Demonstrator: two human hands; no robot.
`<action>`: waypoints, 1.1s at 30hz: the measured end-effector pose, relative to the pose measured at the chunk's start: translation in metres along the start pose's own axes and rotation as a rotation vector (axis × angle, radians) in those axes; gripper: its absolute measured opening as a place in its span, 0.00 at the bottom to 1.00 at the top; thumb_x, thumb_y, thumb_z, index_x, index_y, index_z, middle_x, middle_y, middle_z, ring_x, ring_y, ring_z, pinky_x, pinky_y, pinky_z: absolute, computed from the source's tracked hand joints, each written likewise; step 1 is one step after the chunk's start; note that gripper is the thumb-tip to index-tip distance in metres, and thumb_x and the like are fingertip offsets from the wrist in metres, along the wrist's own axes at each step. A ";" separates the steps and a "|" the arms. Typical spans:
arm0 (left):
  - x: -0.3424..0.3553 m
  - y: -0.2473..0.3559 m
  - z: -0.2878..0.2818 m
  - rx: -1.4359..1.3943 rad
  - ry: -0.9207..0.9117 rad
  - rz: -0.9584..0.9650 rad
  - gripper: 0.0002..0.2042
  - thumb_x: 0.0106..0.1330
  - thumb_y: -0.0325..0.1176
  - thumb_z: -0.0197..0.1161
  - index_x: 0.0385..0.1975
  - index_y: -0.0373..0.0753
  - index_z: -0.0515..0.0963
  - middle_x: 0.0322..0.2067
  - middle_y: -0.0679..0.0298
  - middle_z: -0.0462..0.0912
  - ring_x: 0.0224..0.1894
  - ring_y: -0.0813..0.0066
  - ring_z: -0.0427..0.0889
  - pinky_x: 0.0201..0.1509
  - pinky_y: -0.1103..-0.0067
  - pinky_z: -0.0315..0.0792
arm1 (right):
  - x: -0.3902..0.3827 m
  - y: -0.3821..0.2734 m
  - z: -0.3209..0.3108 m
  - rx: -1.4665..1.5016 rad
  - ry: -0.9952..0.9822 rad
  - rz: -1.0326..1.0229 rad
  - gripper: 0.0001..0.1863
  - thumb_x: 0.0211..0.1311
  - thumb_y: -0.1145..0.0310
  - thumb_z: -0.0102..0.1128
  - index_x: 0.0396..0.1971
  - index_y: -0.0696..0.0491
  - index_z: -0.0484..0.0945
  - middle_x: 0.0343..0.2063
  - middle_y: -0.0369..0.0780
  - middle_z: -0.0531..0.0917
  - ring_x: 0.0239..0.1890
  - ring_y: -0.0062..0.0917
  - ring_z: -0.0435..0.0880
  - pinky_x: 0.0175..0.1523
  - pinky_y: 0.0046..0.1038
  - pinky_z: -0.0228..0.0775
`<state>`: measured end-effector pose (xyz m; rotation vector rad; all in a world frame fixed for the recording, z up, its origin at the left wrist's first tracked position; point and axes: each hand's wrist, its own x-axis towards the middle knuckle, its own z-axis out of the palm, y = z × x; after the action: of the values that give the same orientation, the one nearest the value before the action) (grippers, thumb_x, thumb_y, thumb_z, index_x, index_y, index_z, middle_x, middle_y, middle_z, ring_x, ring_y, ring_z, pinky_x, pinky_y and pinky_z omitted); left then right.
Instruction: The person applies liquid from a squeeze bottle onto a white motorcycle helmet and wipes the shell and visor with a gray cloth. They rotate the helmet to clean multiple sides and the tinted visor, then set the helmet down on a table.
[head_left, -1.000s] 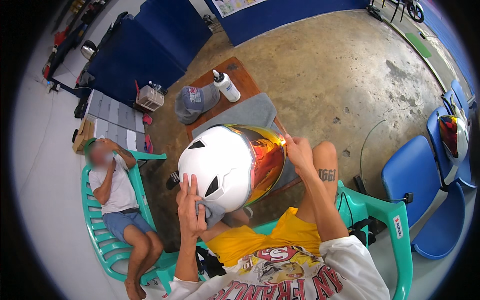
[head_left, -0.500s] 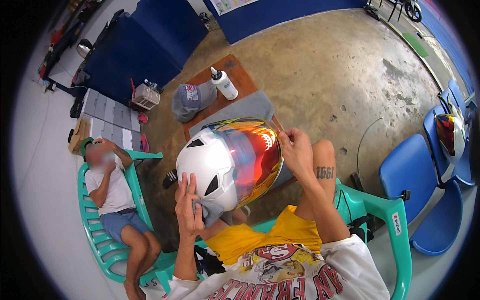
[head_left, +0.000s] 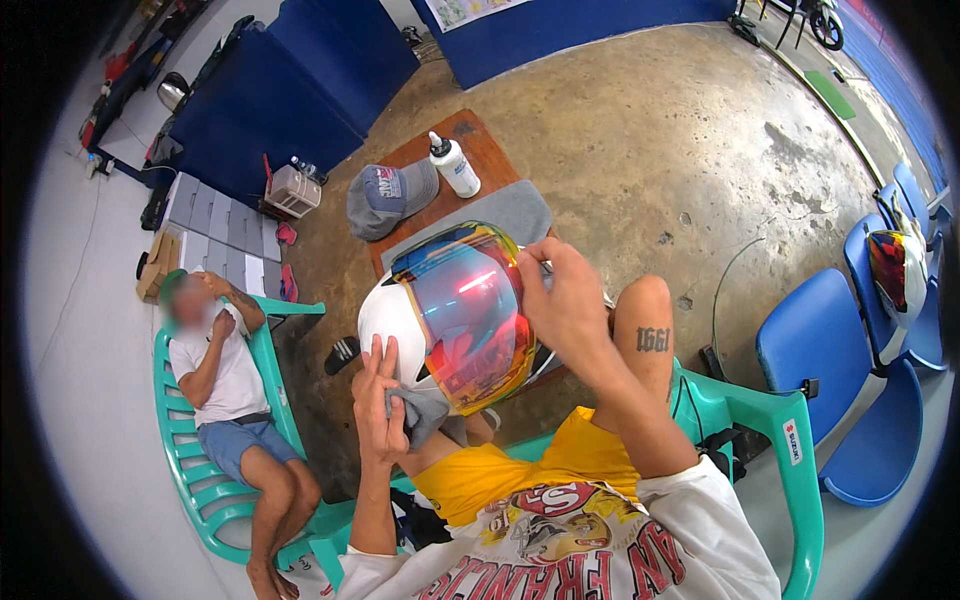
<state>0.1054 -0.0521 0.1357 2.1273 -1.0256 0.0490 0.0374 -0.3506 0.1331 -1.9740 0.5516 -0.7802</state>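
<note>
A white motorcycle helmet [head_left: 388, 328] sits in front of my lap, with its mirrored red-and-yellow visor [head_left: 470, 318] swung partly up over the shell. My right hand [head_left: 568, 300] pinches the visor's edge on the right side. Against the helmet's lower left, my left hand [head_left: 380, 418] has its fingertips on the shell and a grey cloth [head_left: 428, 414] tucked into its palm. The inside of the helmet is mostly hidden by the visor and my right hand.
Beyond the helmet, a wooden table [head_left: 482, 138] bears a grey cap [head_left: 390, 203], a white squeeze bottle [head_left: 457, 172] and a grey towel [head_left: 505, 208]. Another person sits on a green bench [head_left: 212, 492] at left. Blue chairs [head_left: 815, 345] stand at right, one holding another helmet [head_left: 893, 268].
My right hand has moved left and up, raising the visor toward the top of the helmet. My left hand stays against the shell with the cloth.
</note>
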 end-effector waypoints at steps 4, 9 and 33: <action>-0.014 -0.025 -0.004 -0.420 0.226 -0.042 0.13 0.80 0.39 0.46 0.39 0.34 0.70 0.70 0.45 0.72 0.77 0.50 0.64 0.82 0.54 0.48 | 0.023 0.070 -0.002 0.352 -0.207 0.434 0.21 0.66 0.58 0.69 0.48 0.61 0.84 0.46 0.53 0.88 0.50 0.44 0.88 0.54 0.42 0.77; -0.055 -0.064 0.003 -0.926 0.719 -0.504 0.23 0.82 0.41 0.45 0.65 0.28 0.70 0.70 0.45 0.72 0.70 0.57 0.74 0.76 0.63 0.65 | 0.027 0.139 0.031 -0.033 -0.508 0.349 0.39 0.58 0.44 0.74 0.60 0.60 0.80 0.56 0.54 0.85 0.61 0.41 0.84 0.66 0.39 0.73; 0.089 -0.272 -0.040 -0.998 0.066 -0.605 0.21 0.80 0.36 0.45 0.65 0.32 0.76 0.53 0.53 0.87 0.51 0.61 0.89 0.59 0.67 0.82 | -0.121 0.044 0.055 0.222 0.264 0.292 0.32 0.78 0.53 0.51 0.70 0.63 0.66 0.61 0.55 0.74 0.64 0.48 0.69 0.71 0.46 0.56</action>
<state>0.3621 0.0212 0.0258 1.3887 -0.2085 -0.5638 -0.0111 -0.2615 0.0372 -1.5534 0.8497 -0.8799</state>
